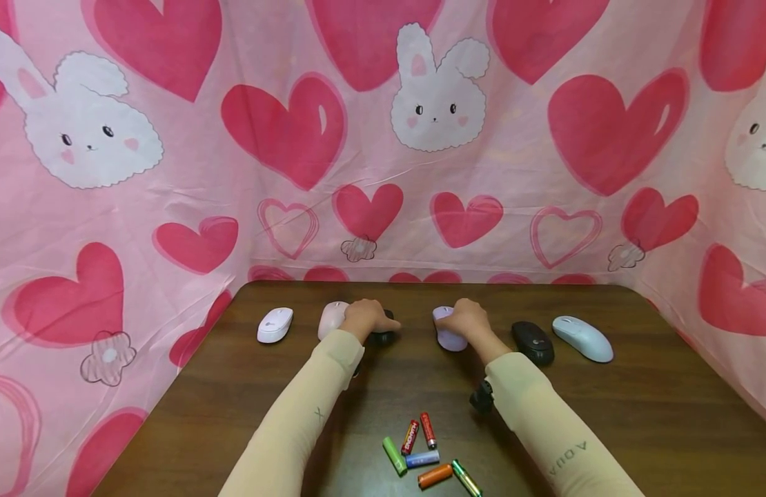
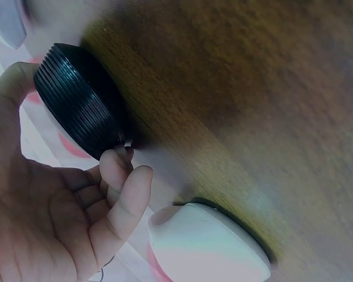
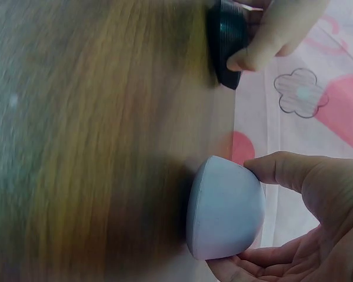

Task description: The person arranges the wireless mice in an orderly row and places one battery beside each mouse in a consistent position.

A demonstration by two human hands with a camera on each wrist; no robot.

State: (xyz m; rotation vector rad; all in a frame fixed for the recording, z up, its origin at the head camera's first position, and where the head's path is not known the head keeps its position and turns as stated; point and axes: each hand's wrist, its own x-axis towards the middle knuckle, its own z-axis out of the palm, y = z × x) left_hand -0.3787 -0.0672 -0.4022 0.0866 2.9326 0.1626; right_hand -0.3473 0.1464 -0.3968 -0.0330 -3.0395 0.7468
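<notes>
Toward the far side of the wooden table, my left hand [image 1: 366, 317] grips a black computer mouse [image 2: 82, 100] with ribbed sides, thumb on one side and fingers on the other. The hand covers much of this mouse in the head view. To the right, my right hand [image 1: 471, 319] holds a lavender mouse [image 1: 449, 339] between thumb and fingers by its sides. In the right wrist view the lavender mouse [image 3: 226, 208] appears to rest on the tabletop. A pale pink mouse [image 1: 331, 318] lies just left of my left hand.
A white mouse [image 1: 275, 325] lies at the row's left end; another black mouse [image 1: 533, 343] and a pale blue mouse [image 1: 583, 338] lie at the right. Several loose batteries, among them a green one [image 1: 394, 455] and an orange one [image 1: 435, 476], lie near the front. A heart-print cloth [image 1: 370, 159] hangs behind.
</notes>
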